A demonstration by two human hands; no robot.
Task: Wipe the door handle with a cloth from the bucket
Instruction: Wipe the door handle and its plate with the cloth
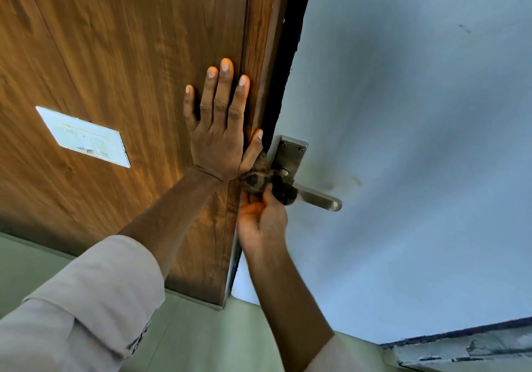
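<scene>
At the door's edge, the person's left hand [220, 129] lies flat with fingers spread on the wooden door [121, 54], holding nothing, while the right hand [260, 219] is clenched around a dark bunched cloth [267, 181] pressed against the inner end of the metal lever handle [316, 199], just below its backplate [290, 155]. Wiping step appears under way; the lever's outer end is bare, so the next pass probably calls for sliding the cloth outward along it; bucket not visible.
</scene>
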